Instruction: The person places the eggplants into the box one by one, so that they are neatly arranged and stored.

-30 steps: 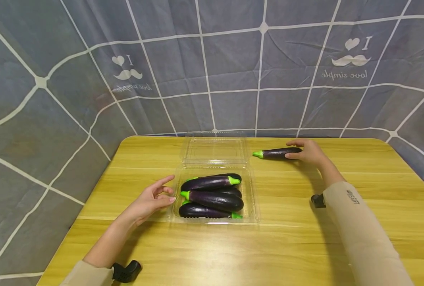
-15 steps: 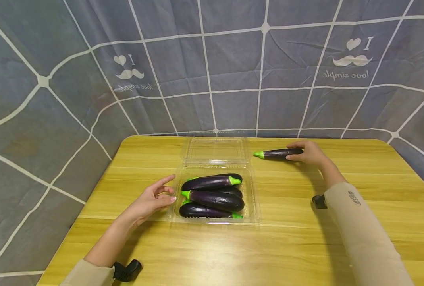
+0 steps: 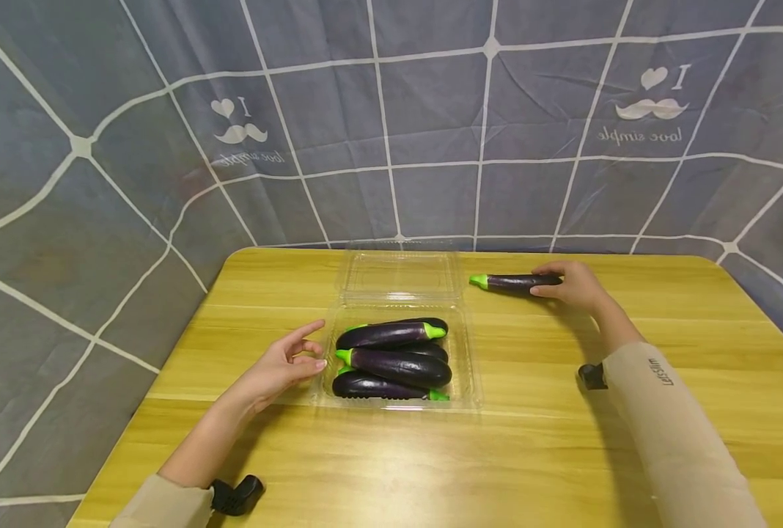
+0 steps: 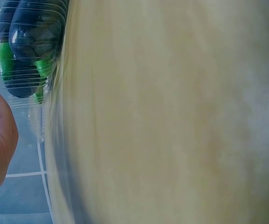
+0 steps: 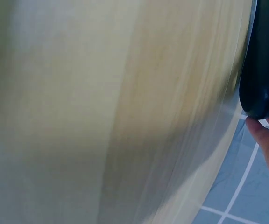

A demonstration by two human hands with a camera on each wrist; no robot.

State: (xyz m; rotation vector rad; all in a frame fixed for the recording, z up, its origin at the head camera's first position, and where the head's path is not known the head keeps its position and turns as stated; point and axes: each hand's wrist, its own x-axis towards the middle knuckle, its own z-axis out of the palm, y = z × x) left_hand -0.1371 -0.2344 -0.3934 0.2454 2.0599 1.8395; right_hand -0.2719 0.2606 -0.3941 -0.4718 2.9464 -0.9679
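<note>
In the head view a clear plastic clamshell box [image 3: 465, 367] stands in the middle of the table with its lid lifted back. Several dark purple eggplants [image 3: 398, 369] with green stems lie piled inside it. My left hand [image 3: 286, 370] is at the box's left side, fingers loosely bent and holding nothing, fingertips right at the rim. At the back right, my right hand [image 3: 571, 284] grips the blunt end of a single eggplant [image 3: 513, 282] between thumb and fingers, its green stem pointing left toward the lid. The right wrist view shows that eggplant's rounded end [image 5: 260, 88] against the fingers.
The box's transparent lid [image 3: 401, 273] lies toward the table's back edge, just left of the single eggplant's stem. A wood-grain table [image 3: 391, 462] carries everything. Behind it hangs a grey gridded cloth [image 3: 431, 132], and it continues along the left side.
</note>
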